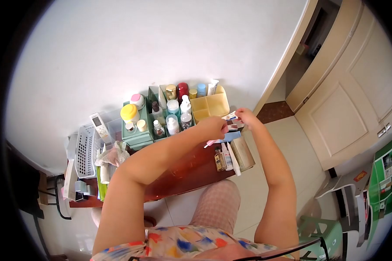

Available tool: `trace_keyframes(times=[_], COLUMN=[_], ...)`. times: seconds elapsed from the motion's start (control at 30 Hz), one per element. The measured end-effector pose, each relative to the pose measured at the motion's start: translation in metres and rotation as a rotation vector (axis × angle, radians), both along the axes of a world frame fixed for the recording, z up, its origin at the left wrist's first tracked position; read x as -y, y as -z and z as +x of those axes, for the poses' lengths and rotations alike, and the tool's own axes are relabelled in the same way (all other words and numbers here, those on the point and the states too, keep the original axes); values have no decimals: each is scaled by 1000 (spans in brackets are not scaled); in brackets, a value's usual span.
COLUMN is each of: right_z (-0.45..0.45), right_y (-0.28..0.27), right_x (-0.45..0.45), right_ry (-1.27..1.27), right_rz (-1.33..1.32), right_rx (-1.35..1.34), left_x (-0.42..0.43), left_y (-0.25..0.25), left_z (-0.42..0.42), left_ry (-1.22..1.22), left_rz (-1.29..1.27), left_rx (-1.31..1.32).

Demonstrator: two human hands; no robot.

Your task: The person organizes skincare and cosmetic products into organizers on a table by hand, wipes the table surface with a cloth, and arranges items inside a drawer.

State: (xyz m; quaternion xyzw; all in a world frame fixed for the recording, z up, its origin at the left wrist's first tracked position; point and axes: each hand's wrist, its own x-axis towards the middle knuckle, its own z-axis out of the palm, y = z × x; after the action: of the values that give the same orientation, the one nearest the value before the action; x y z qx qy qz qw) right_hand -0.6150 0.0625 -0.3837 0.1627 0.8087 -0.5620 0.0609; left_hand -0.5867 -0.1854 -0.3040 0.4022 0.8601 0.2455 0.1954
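My right hand (247, 117) is closed, pinching the end of a small white tube or packet with dark markings (230, 116) at the table's right end. My left hand (216, 126) is close beside it with fingers curled; what they hold, if anything, is hidden. Just below that hand is a pink item with a white tip (210, 142); I cannot tell whether the hand touches it. A yellow divided organizer (199, 107) stands behind my hands. Under them lie a blue box (229, 137), a small amber bottle (218, 159) and a white tube (233, 160).
Green organizers (136, 140) full of bottles and jars line the wall. A white basket (87, 152), a remote control (101, 128) and a plastic-wrapped bundle (113, 155) are at the left. An open cardboard box (243, 153) is at the right edge. A green stool (322, 237) stands lower right.
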Motion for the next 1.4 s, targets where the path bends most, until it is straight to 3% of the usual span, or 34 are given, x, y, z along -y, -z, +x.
trace_keyframes(times=[0.17,0.43,0.47,0.57,0.67,1.17,1.27,1.4], right_z=[13,8,6,-5,-11,-61,-77,-80], right_y=[-39,-79,-81,-75,-74,-79,-63,-47], right_x=[4,-1,-1,-3,9,67,67,68], right_ry=[9,234,254,250,302,136,54,8], right_rz=[-76,-78,-61,-21,-28,667,715,732], right_rx=[-57,-485,-517,-662,-777,-798,-961,-817], left_x=[6,8,9,4,-1,-29,-34,-36], left_y=[-25,-71,-72,-55,-41,-11,-3,3], left_z=[-9,-66,-73,-103,-116,-144,-146,-143], left_ry=[-40,-316,-354,-369,-374,-382,-413,-379], left_rz=[343,756,779,799,783,524,394,337], left_rx=[20,13,-84,-267,-190,-388,-462,-664])
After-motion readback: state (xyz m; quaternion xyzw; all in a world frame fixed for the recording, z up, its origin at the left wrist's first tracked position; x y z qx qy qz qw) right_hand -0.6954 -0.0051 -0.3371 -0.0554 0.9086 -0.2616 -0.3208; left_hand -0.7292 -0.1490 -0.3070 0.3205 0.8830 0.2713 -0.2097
